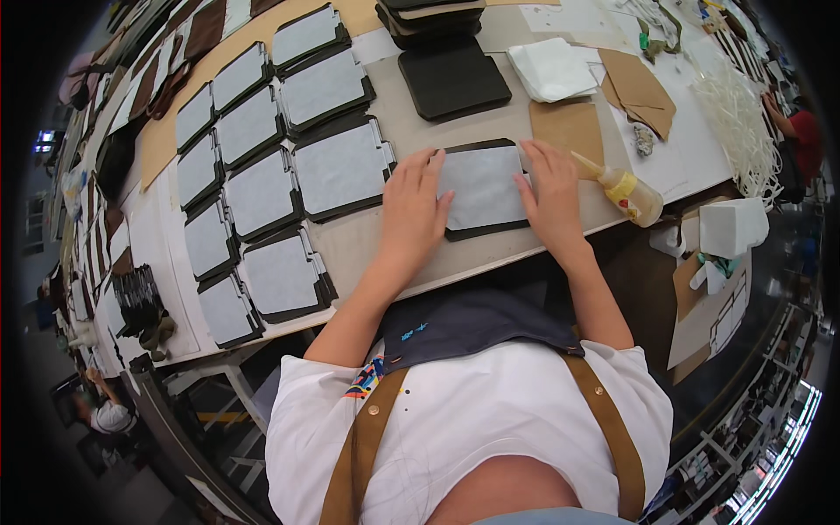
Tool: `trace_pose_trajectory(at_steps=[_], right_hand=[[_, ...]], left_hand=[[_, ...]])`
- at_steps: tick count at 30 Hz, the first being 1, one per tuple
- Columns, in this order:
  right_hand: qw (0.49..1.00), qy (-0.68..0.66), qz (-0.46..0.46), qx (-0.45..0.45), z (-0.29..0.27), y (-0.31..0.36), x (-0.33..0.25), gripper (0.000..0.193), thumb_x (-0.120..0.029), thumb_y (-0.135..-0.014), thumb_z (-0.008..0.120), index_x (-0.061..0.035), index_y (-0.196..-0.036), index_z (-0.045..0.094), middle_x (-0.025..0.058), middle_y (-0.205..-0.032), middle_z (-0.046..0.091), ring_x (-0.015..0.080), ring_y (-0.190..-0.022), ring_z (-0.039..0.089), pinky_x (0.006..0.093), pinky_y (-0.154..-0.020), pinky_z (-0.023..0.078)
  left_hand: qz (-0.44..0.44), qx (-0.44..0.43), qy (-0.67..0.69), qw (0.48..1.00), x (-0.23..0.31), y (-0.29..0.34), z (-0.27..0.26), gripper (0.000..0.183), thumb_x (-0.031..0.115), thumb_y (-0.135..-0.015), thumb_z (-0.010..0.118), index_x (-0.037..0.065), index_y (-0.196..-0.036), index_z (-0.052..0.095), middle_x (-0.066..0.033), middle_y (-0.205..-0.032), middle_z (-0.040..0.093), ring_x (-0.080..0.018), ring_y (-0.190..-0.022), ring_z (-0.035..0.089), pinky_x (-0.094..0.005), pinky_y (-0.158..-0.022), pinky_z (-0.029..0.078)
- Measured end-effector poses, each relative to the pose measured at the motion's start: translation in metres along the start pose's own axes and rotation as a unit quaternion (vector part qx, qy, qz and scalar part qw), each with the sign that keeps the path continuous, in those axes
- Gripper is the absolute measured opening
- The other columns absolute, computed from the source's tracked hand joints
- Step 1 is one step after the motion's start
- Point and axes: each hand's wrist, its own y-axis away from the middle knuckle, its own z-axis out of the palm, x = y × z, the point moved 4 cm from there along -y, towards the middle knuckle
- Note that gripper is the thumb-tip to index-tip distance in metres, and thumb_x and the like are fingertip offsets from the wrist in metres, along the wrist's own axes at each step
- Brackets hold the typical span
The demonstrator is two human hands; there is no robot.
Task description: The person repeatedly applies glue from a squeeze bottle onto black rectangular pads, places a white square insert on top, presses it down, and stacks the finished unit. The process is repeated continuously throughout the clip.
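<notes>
Grey-faced panel (484, 190): left hand (415, 207) open at nine o'clock; right hand (555, 194) open at three; you did best pressing evenly.

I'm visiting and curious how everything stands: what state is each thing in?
Grey rectangular sheet: flat on a black panel
Left grip, a bare hand: open, at the panel's left side
Right grip, a bare hand: open, at its right side
Grey-topped black panels: flat, in rows
Yellowish plastic squeeze bottle: on its side
White square sheets: stacked
Brown paper pieces: overlapping
Black rectangular pieces: piled
</notes>
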Motion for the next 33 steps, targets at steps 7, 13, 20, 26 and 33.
trace_pose_trajectory(at_steps=[7,13,20,26,33], right_hand=[[0.982,0.067,-0.101,-0.145,0.024,0.004,-0.009,0.085,-0.047,-0.092,0.063,0.0003,-0.155,0.03,0.0145,-0.162,0.029,0.0262,-0.153,0.022,0.0502,-0.125,0.011],[0.987,0.077,-0.051,-0.132,0.002,0.017,-0.002,0.098,-0.057,-0.088,0.063,0.0014,-0.156,0.024,0.0167,-0.164,0.024,0.0279,-0.154,0.018,0.0522,-0.125,0.009],[0.967,0.02,-0.118,-0.224,0.002,0.061,-0.038,0.094,-0.057,-0.087,0.064,-0.0063,-0.157,0.028,0.0094,-0.165,0.027,0.0237,-0.154,0.021,0.0506,-0.125,0.013],[0.985,0.035,-0.054,-0.159,-0.012,0.069,-0.015,0.085,-0.046,-0.086,0.069,-0.0051,-0.153,0.036,0.0122,-0.16,0.033,0.029,-0.151,0.027,0.053,-0.124,0.014],[0.989,-0.088,-0.104,-0.064,-0.01,0.046,-0.026,0.034,-0.016,-0.077,0.08,-0.0103,-0.107,0.066,0.0069,-0.116,0.059,0.026,-0.12,0.053,0.0538,-0.121,0.021]], left_hand=[[0.037,-0.099,-0.083,0.991,0.002,0.003,0.042,0.085,0.053,-0.098,0.053,-0.002,-0.157,0.025,-0.0187,-0.166,0.019,-0.0344,-0.155,0.014,-0.052,-0.123,0.014],[-0.003,-0.05,-0.076,0.996,-0.004,0.018,0.025,0.09,0.055,-0.096,0.054,-0.002,-0.158,0.022,-0.0182,-0.166,0.017,-0.0341,-0.155,0.011,-0.0519,-0.124,0.009],[0.107,-0.18,-0.062,0.976,0.023,0.047,0.022,0.092,0.051,-0.091,0.062,0.0,-0.157,0.024,-0.0165,-0.166,0.02,-0.0332,-0.155,0.013,-0.0513,-0.125,0.01],[0.046,-0.166,-0.065,0.983,0.001,0.063,0.006,0.093,0.048,-0.09,0.064,0.0,-0.158,0.021,-0.0172,-0.167,0.017,-0.0333,-0.155,0.013,-0.0497,-0.125,0.009],[0.014,-0.094,-0.025,0.995,0.002,0.06,-0.001,0.086,0.036,-0.091,0.068,-0.001,-0.156,0.025,-0.0213,-0.165,0.02,-0.0388,-0.154,0.014,-0.0511,-0.123,0.014]])
